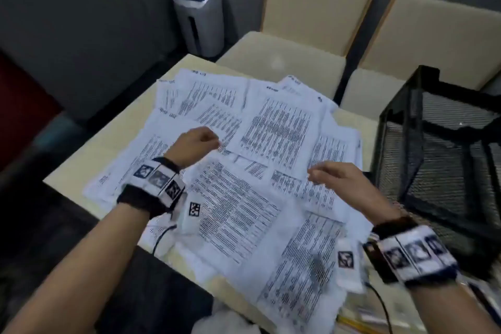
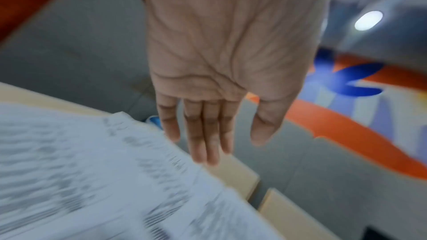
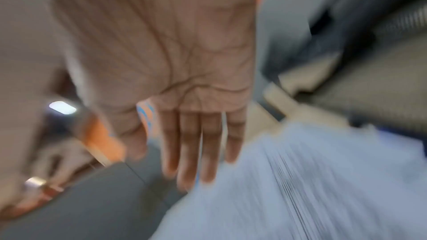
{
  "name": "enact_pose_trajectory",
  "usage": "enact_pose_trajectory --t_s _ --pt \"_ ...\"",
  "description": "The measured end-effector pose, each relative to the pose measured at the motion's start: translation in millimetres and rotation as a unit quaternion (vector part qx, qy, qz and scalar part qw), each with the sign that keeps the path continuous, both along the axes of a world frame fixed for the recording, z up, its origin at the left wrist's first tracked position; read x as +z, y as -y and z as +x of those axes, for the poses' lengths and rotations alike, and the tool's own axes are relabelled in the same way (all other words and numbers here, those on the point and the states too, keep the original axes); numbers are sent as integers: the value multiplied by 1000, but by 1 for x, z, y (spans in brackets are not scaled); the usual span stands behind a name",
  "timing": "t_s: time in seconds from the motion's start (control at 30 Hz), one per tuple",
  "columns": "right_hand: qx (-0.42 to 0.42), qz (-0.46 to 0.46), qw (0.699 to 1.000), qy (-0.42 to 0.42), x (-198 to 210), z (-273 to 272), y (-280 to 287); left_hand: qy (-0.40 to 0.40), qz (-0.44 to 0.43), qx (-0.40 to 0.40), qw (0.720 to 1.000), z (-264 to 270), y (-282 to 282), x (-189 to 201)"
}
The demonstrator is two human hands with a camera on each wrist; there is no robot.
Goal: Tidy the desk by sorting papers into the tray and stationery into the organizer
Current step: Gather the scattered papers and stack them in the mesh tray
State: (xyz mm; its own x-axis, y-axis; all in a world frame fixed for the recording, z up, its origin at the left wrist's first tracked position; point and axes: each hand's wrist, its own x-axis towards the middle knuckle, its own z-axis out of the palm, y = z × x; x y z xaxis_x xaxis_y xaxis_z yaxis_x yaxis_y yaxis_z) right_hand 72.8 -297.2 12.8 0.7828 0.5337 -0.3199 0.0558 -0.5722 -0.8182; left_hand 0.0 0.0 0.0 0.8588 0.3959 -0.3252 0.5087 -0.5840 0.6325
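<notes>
The pale worktop [image 1: 119, 144] fills the middle of the head view, running from lower right up toward the centre. Beyond it, in the upper right of the frame, stand two cream chairs [image 1: 311, 16] side by side. At the right edge sits a black wire-mesh tray [image 1: 439, 149], a tiered rack standing on the worktop just beside the spread of sheets. In the upper middle, on the floor past the worktop's far corner, is a grey bin with a blue lid [image 1: 198, 13].

The papers [image 1: 271, 122], white printed sheets, lie loose and overlapping across most of the worktop, from the far corner down to the near edge; none is in the tray.

The left hand [image 1: 195, 145] hovers over the sheets at centre left of the head view. There its fingers look curled under, but the left wrist view shows the palm with fingers straight and together, holding nothing. The right hand [image 1: 344, 182] hangs over the sheets right of centre, near the tray, its fingers stretched toward the left of the frame; the blurred right wrist view also shows its fingers straight and empty. Both wrists carry bands with black-and-white markers.
</notes>
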Motion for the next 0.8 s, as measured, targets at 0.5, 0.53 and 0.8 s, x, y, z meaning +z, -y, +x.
enact_pose_trajectory --t_s 0.5,0.53,0.8 --pt "-250 -219 943 -23 -134 83 -109 -200 40 -74 976 8 -62 -99" --pt "-230 -227 946 -13 -139 83 -107 -195 53 -82 976 13 -70 -98" --pt "-81 25 973 -213 -81 64 -73 -224 125 -47 965 41 -115 -97"
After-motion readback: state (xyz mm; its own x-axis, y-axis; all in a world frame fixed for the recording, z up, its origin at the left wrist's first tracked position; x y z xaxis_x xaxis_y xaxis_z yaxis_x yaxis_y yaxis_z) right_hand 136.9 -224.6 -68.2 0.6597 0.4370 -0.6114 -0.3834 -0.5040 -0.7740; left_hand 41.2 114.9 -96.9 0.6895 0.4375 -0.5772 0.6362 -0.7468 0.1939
